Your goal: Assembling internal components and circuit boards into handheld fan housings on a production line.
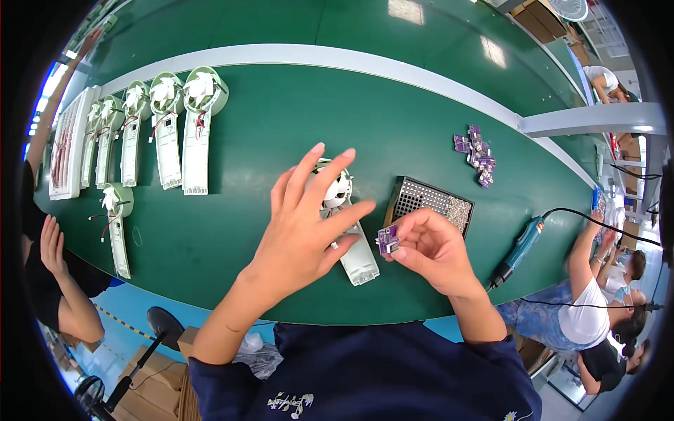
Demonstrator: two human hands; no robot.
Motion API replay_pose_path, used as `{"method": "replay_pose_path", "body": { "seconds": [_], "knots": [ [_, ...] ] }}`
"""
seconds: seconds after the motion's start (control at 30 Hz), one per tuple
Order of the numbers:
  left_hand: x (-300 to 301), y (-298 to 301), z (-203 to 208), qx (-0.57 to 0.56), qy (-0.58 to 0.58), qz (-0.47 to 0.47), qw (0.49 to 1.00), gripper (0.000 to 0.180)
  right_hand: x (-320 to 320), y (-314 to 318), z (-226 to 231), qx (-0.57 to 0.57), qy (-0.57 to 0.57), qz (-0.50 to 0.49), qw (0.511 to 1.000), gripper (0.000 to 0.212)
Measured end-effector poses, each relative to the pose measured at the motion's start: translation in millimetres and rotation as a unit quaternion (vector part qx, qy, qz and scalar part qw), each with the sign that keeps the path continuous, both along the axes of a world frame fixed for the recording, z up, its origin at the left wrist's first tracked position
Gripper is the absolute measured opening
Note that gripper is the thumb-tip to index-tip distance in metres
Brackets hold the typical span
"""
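In my right hand, thumb and fingers pinch a small purple circuit board with a metal-coloured part on it. My left hand is spread above a pale green handheld fan half, its fingers apart. This fan lies on the table with its round head partly hidden behind my fingers. A small white connector shows beside my left thumb; whether the thumb touches it I cannot tell. The circuit board is held just right of the fan's handle, apart from it.
Right of the fan sits a black perforated tray with many small screws. Beyond it lie several purple boards. A teal electric screwdriver rests at right, its cord running off. Several fan halves and a white tray occupy the left; people sit both sides.
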State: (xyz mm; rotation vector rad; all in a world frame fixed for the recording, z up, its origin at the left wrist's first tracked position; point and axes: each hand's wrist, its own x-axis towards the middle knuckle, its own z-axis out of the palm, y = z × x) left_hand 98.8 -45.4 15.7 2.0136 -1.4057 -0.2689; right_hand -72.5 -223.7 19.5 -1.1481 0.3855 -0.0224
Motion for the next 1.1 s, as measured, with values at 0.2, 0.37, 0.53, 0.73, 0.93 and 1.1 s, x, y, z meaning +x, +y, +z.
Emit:
{"method": "replay_pose_path", "body": {
  "seconds": [0.2, 0.37, 0.53, 0.73, 0.93, 1.1],
  "knots": [
    [4.3, -0.8, -4.6, -0.015, -0.016, -0.006, 1.0, 0.026, 8.8, -1.7, 7.6, -0.124, 0.011, 0.013, 0.992, 0.038],
    [7.0, 0.3, -16.5, -0.055, -0.022, -0.008, 0.998, 0.022, 15.9, -11.2, 10.7, -0.185, 0.028, 0.084, 0.979, 0.042],
    [13.5, 0.5, -24.0, -0.093, -0.039, -0.009, 0.995, 0.021, 22.5, -11.2, 13.9, -0.195, 0.035, 0.091, 0.976, 0.041],
    [15.0, -4.6, -33.6, -0.149, 0.003, 0.002, 0.989, 0.024, 33.8, -9.9, 10.5, -0.32, -0.006, 0.121, 0.94, 0.027],
    [13.8, -4.4, -32.4, -0.165, 0.027, -0.003, 0.986, 0.022, 37.1, 7.7, 10.3, -0.471, -0.022, 0.087, 0.878, 0.014],
    [12.8, -5.3, -35.1, -0.184, 0.046, -0.005, 0.982, 0.017, 32.1, 13.6, 4.8, -0.326, 0.064, 0.048, 0.942, 0.013]
  ]
}}
